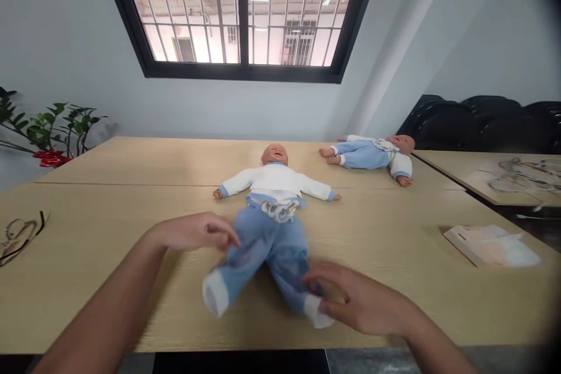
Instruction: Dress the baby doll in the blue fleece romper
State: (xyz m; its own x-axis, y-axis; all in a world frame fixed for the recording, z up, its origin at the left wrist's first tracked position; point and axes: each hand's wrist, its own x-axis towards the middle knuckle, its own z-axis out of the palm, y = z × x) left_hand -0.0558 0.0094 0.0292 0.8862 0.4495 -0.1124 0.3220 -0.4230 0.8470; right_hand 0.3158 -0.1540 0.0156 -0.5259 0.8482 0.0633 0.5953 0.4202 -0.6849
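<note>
A baby doll lies on its back on the table, arms spread, head toward the window. It wears a white top with blue cuffs and light blue trousers with white leg ends and a cartoon face at the waist. No feet show at the leg ends. My left hand is beside the trouser leg on the left, fingers loosely bent, their tips at the cloth. Over the lower part of the other leg is my right hand, slightly blurred, with thumb and fingers apart. Whether either hand presses the cloth is unclear.
A second doll in similar clothes lies at the back right. On the right of the table rests a flat pack of white sheets; eyeglasses lie far left. A plant, cables and black chairs stand beyond.
</note>
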